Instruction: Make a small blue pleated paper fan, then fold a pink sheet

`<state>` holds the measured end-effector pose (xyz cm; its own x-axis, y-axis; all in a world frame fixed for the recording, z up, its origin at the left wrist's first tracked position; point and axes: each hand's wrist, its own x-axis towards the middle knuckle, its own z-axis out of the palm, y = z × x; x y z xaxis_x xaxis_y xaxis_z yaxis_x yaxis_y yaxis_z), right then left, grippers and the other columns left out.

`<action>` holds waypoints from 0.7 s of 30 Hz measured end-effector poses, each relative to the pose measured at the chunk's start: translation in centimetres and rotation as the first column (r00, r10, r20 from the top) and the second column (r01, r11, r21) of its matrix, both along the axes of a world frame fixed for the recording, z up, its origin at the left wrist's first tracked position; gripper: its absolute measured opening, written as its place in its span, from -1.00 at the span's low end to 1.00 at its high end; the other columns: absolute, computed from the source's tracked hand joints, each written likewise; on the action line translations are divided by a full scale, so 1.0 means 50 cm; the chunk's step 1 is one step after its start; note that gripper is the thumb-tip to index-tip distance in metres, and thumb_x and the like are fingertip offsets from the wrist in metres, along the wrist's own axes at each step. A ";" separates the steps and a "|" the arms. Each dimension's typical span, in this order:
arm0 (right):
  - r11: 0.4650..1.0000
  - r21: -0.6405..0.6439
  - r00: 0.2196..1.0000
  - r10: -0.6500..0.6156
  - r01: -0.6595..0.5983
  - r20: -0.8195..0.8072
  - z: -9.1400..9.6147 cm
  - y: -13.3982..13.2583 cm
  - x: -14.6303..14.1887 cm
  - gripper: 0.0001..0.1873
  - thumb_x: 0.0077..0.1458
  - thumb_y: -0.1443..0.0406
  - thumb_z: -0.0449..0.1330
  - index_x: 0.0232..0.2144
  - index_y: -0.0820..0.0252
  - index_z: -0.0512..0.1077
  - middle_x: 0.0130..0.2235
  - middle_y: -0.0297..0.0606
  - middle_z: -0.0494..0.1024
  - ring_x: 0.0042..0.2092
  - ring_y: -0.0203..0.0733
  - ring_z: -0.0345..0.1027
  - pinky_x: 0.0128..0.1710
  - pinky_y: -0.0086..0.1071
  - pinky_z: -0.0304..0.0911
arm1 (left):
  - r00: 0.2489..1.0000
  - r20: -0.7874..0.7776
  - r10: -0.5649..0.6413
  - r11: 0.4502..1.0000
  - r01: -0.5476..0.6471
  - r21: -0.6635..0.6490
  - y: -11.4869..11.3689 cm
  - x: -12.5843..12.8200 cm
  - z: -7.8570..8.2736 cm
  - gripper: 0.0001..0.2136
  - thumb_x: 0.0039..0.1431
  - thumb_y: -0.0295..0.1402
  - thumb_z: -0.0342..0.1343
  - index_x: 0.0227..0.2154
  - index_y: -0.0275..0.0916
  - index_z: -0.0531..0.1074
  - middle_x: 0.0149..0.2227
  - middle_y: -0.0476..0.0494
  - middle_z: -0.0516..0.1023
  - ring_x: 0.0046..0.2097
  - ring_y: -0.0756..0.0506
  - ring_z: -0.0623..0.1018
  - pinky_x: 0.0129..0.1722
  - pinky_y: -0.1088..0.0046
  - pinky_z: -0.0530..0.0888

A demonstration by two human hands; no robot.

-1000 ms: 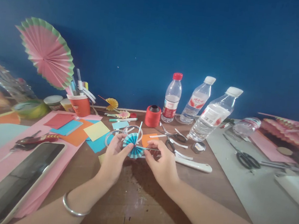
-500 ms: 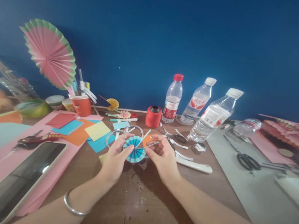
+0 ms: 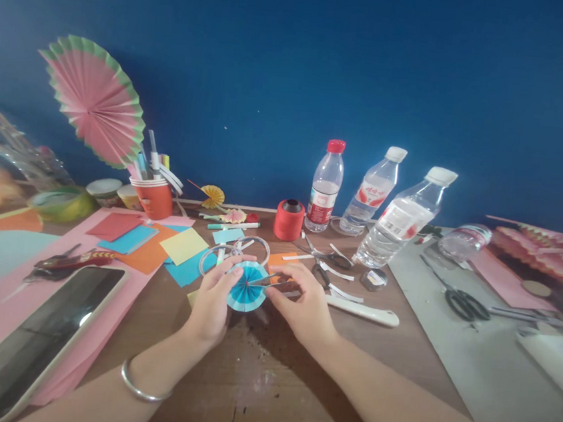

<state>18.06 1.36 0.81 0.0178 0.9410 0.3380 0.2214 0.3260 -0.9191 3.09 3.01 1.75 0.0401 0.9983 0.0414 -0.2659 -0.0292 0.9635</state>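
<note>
**Blue paper fan, opened to a full round, between both hands**

Blue pleated paper, striped pale and dark: a small paper fan (image 3: 245,294), spread into a complete circle. Sits low over the brown table (image 3: 253,382), just in front of a clear tape ring (image 3: 216,256).

Pinched at its left rim by the left hand (image 3: 212,304), thumb and fingertips closed on the paper, with a silver bangle (image 3: 142,390) on that wrist. Met from the other side by the right hand (image 3: 302,306), fingertips clenched on two thin strips (image 3: 267,279) that run from the fan's centre out over its right edge.

Done, by the look of it: folding finished, pleats fanned all the way round, strips brought to the middle. Left, as a judgement only: fixing those strips down. Cannot tell whether already stuck or merely held, since no glue or tape shows on the fan itself.

Around the work: scissors (image 3: 326,271) and a white-handled tool (image 3: 364,311) just to the right, a red thread spool (image 3: 288,219) and three water bottles (image 3: 374,188) at the back, coloured paper squares (image 3: 182,245), an orange cup (image 3: 152,199) of pens under a large pink and green fan (image 3: 94,101), and a phone (image 3: 31,339) at the near left.
</note>
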 end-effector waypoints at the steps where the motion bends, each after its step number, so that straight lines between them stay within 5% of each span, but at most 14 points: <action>1: 0.999 0.031 0.999 -0.022 0.021 0.033 0.000 0.000 0.000 -0.75 -0.12 0.39 0.20 -0.30 0.10 0.40 -0.24 -0.32 0.40 -0.24 -0.27 0.32 -0.24 -0.38 0.28 | 1.000 -0.012 0.004 1.000 -0.004 0.013 0.000 0.000 0.000 -0.79 0.03 -0.31 0.08 -0.27 -0.26 0.45 -0.33 -0.07 0.54 -0.28 -0.05 0.49 -0.33 0.55 0.40; 11: 0.990 0.135 0.975 -0.068 0.040 0.212 0.003 -0.007 0.003 -0.90 -0.08 0.38 0.19 -0.42 0.15 0.35 -0.35 -0.35 0.42 -0.26 -0.25 0.30 -0.24 -0.40 0.20 | 0.998 -0.056 0.018 0.999 -0.016 0.038 -0.002 0.001 -0.002 -0.78 0.04 -0.27 0.05 -0.27 -0.23 0.45 -0.22 -0.07 0.52 -0.23 -0.07 0.48 -0.31 0.52 0.40; 21: 0.987 0.162 0.971 -0.023 -0.016 0.237 0.001 -0.014 0.002 -0.71 -0.01 0.36 0.14 -0.17 0.08 0.34 -0.20 -0.34 0.47 -0.19 -0.26 0.34 -0.16 -0.40 0.23 | 0.992 0.103 0.079 0.995 -0.072 -0.073 0.001 0.005 -0.011 -0.81 -0.05 -0.30 0.16 -0.32 -0.20 0.46 -0.37 0.02 0.53 -0.37 -0.02 0.49 -0.40 0.54 0.42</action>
